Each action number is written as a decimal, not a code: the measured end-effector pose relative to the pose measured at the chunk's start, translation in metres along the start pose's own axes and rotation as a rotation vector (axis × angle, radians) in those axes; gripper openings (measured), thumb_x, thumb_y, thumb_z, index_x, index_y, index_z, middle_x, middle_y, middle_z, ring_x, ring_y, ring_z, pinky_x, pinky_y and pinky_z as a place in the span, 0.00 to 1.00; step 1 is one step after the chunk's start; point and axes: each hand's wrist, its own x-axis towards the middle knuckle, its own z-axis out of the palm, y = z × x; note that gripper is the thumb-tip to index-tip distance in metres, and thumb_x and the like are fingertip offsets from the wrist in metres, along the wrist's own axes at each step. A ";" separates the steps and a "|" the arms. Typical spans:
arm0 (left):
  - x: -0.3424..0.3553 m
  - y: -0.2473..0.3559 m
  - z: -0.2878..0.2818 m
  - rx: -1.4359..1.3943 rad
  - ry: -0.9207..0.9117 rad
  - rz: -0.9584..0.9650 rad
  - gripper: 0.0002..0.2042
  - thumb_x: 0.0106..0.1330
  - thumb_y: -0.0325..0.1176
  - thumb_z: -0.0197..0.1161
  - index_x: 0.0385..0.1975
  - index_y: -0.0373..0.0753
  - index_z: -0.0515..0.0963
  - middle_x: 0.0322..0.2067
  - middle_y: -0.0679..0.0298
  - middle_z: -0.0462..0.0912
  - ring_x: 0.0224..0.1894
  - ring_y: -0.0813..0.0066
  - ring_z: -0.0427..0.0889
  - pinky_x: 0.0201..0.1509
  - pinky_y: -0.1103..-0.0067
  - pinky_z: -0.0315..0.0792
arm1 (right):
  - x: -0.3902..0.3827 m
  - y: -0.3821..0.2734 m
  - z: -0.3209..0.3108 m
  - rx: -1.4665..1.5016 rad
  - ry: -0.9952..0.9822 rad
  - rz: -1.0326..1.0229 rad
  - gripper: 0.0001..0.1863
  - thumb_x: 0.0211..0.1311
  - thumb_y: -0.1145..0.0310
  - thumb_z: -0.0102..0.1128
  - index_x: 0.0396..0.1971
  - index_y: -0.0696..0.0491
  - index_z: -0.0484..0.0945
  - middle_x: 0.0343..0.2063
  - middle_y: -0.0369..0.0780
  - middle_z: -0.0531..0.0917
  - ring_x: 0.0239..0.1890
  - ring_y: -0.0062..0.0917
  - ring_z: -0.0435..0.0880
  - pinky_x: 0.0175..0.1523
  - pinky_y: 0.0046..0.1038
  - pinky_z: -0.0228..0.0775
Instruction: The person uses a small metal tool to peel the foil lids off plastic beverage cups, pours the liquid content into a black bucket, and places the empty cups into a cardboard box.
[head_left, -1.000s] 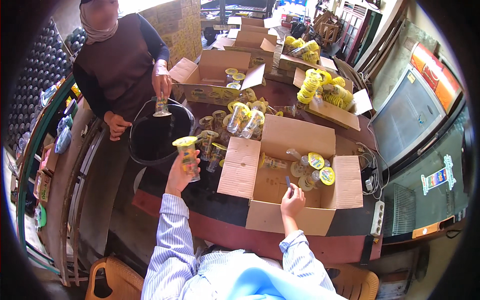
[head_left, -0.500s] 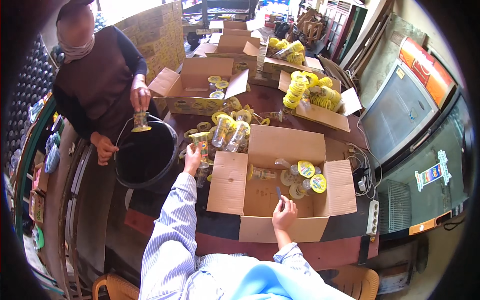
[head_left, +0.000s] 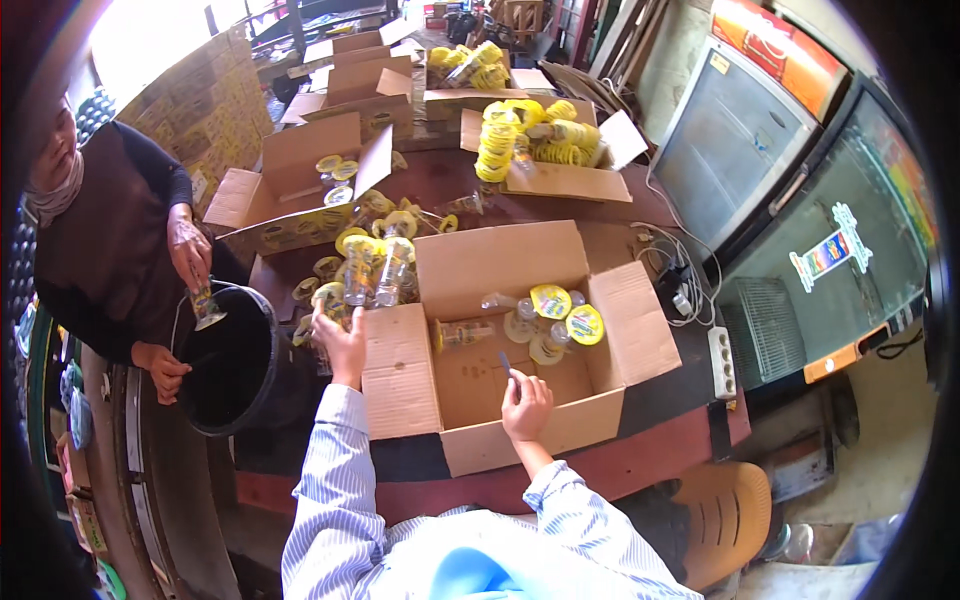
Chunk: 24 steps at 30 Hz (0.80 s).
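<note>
Boxes (head_left: 505, 255) and yellow-rimmed cups (head_left: 392, 277) on table (head_left: 405, 458)

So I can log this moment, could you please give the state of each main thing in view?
Left hand: at a yellow-rimmed cup, grip unclear
Right hand: closed on a dark tool
Near box: open, partly filled
Cup inside at left: on its side
Black bucket: open-topped
Left rear box: open, partly filled
Right rear box: open, heaped full

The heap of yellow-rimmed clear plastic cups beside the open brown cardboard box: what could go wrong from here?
The heap of yellow-rimmed clear plastic cups lies loose, so some might slide if the left hand at its near edge nudges them. The right hand holds a thin dark strip over the open brown cardboard box; it might slip and drop in.
</note>
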 end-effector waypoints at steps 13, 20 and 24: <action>-0.120 0.138 0.124 -0.120 -0.835 0.346 0.27 0.47 0.33 0.64 0.47 0.33 0.63 0.45 0.50 0.65 0.48 0.54 0.65 0.52 0.67 0.63 | -0.006 0.036 -0.078 0.796 0.159 0.629 0.11 0.56 0.76 0.53 0.40 0.58 0.72 0.23 0.30 0.69 0.20 0.09 0.65 0.23 0.13 0.58; -0.160 0.164 0.179 0.383 -0.802 0.115 0.34 0.40 0.39 0.68 0.47 0.34 0.59 0.46 0.53 0.62 0.51 0.56 0.61 0.53 0.64 0.60 | 0.003 0.107 -0.128 0.588 0.227 0.477 0.10 0.56 0.78 0.52 0.38 0.60 0.72 0.25 0.33 0.73 0.23 0.10 0.69 0.27 0.12 0.63; -0.114 0.074 0.174 0.935 -0.641 0.277 0.41 0.35 0.38 0.68 0.53 0.38 0.55 0.52 0.56 0.60 0.56 0.58 0.57 0.56 0.64 0.55 | 0.001 0.104 -0.156 0.599 0.169 0.477 0.07 0.53 0.78 0.54 0.33 0.59 0.74 0.23 0.35 0.74 0.22 0.13 0.69 0.26 0.15 0.64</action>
